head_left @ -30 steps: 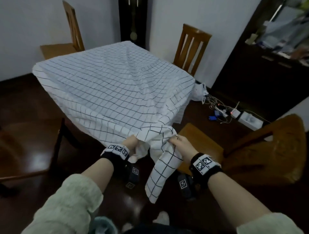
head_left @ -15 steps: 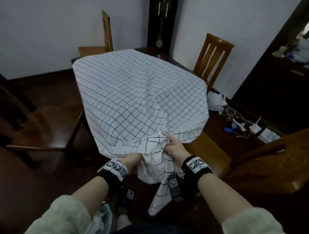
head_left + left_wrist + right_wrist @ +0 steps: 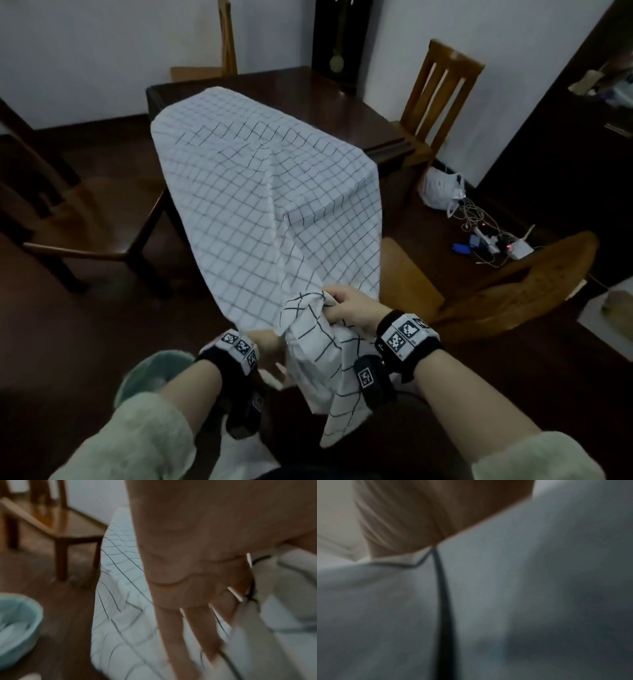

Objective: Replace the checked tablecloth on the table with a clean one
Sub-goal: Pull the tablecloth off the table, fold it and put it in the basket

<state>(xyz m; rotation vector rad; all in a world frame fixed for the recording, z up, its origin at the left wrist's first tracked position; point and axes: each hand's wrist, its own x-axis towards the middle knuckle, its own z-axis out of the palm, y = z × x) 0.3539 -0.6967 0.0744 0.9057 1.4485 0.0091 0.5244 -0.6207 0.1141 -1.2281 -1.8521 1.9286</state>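
Observation:
The white checked tablecloth [image 3: 260,192] hangs half off the dark wooden table [image 3: 325,99] and runs as a long drape from the table's near corner down to my hands. My right hand [image 3: 346,308] grips a bunched fold of it, and a loose end hangs below that hand. In the right wrist view the cloth [image 3: 505,601] fills the picture under my palm [image 3: 428,513]. My left hand [image 3: 269,353] is lower and partly behind the drape. The blurred left wrist view shows its fingers [image 3: 197,622] straight against the cloth [image 3: 123,601].
Wooden chairs stand at the left [image 3: 85,212], the far side [image 3: 226,51], the far right [image 3: 442,89] and close on my right [image 3: 513,291]. A pale green basin [image 3: 150,377] sits on the floor by my left arm. A plastic bag [image 3: 442,188] and tangled cables [image 3: 496,240] lie on the floor at right.
The cloth has slid toward me off the far and right parts of the table, baring dark wood. Both hands have drawn back and down. My left hand's fingers have straightened.

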